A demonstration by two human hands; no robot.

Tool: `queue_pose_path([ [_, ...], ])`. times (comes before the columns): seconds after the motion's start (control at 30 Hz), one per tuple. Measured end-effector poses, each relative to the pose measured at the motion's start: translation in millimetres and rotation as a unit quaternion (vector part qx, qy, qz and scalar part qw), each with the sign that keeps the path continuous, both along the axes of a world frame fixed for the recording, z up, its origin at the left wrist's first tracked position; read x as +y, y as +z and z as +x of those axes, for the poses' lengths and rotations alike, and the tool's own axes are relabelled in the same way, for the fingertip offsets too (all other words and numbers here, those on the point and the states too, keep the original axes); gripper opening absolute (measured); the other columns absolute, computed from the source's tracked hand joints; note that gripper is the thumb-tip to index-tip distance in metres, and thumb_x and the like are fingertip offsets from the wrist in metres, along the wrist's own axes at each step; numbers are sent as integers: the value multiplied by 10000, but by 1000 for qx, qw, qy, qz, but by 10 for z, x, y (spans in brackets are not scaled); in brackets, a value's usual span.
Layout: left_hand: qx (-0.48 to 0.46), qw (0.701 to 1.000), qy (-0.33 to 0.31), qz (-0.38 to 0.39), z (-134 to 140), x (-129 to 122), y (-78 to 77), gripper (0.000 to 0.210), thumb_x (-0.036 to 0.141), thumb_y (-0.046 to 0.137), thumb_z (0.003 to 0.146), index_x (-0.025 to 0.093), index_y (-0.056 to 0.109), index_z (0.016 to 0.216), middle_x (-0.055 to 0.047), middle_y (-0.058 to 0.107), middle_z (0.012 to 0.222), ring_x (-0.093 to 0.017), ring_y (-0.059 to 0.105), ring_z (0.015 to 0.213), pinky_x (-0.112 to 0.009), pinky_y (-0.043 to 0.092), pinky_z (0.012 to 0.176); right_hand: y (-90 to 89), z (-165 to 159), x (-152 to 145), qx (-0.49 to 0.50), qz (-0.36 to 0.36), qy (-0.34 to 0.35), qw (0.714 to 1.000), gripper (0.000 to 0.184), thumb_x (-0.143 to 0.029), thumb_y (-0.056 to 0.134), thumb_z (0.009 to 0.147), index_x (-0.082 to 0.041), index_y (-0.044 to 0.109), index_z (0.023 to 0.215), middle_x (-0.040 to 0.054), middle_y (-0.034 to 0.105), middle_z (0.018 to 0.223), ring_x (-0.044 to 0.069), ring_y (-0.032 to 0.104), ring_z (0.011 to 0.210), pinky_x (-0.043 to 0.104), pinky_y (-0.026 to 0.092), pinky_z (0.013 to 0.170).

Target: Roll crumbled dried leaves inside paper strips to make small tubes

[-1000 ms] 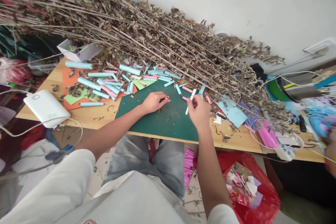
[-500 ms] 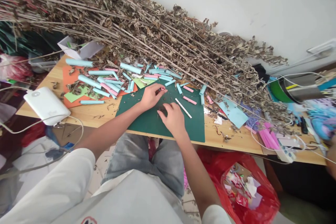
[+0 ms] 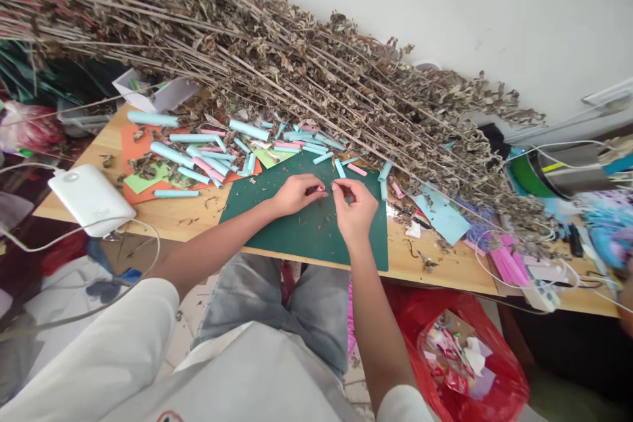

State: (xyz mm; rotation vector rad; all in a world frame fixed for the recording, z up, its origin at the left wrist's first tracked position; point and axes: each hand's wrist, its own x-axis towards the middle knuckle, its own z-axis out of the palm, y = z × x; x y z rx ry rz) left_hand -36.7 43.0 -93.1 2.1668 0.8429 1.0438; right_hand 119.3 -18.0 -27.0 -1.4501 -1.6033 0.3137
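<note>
My left hand (image 3: 301,194) hovers above the dark green mat (image 3: 281,237), closed in a pinch on a small pink paper roll (image 3: 321,188). Just to its right, my right hand (image 3: 357,208) has thumb and forefinger pressed together; what sits between them is too small to make out. The fingertips of both hands are close but apart. Dry leaf crumbs (image 3: 328,217) are scattered over the mat. Behind the hands lie blue paper rolls (image 3: 250,130) and more pink rolls (image 3: 357,169), some on orange paper (image 3: 131,158).
Bundled dried stalks (image 3: 297,59) stretch along the back of the wooden table (image 3: 173,221). A white power bank (image 3: 91,200) with a cable lies at left. At right are blue paper (image 3: 442,214) and a power strip (image 3: 541,293). A red rubbish bag (image 3: 410,316) hangs below the edge.
My right hand has moved up and right, its fingers now pinched near my left fingertips. My left hand has shifted slightly right and down. The white stick on the mat is now hidden.
</note>
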Motion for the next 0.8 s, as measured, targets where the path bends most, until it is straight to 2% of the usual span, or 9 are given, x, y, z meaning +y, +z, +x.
queue_pose_path([
  [0.1,6,1000,-2,1,-11,6,-1,278,395,535,939,154,656,872,-47,635,779,-139,587,699,-231,424,650,-83,-85,64,-14,23,25,999,129,-245,555,896,-205,675,869,39,685,837,152,619,722,289,521,699],
  [0.27,10,1000,0,8,-16,4,2,259,361,525,939,149,641,848,-44,617,750,-142,578,686,-233,419,635,-245,-65,81,-62,28,50,996,142,-225,534,902,-199,670,869,70,655,885,185,620,839,321,527,752],
  [0.47,16,1000,-1,9,-14,6,-10,215,322,515,933,157,645,892,-51,629,783,-149,586,698,-243,433,647,-257,-4,39,-104,34,57,992,139,-266,560,886,-219,661,968,81,641,961,206,608,918,374,519,852],
  [0.6,21,999,3,26,-14,13,-32,225,327,504,934,154,639,881,-65,633,796,-160,593,715,-250,431,648,-217,-32,63,-36,-48,31,998,392,-356,638,837,-203,585,1194,50,653,917,159,601,750,307,533,702],
  [0.7,27,999,6,25,-13,14,-32,284,371,498,943,156,629,813,-58,616,760,-158,581,699,-248,419,637,-195,-52,89,0,-91,38,995,304,-392,628,840,-188,663,1063,44,672,856,150,601,704,283,520,651],
  [0.8,25,1000,5,11,-14,7,-11,317,396,494,949,155,634,797,-46,604,731,-147,567,678,-238,410,627,-181,-57,92,16,-73,40,996,209,-352,576,876,-190,703,911,56,692,865,163,627,750,297,525,691],
])
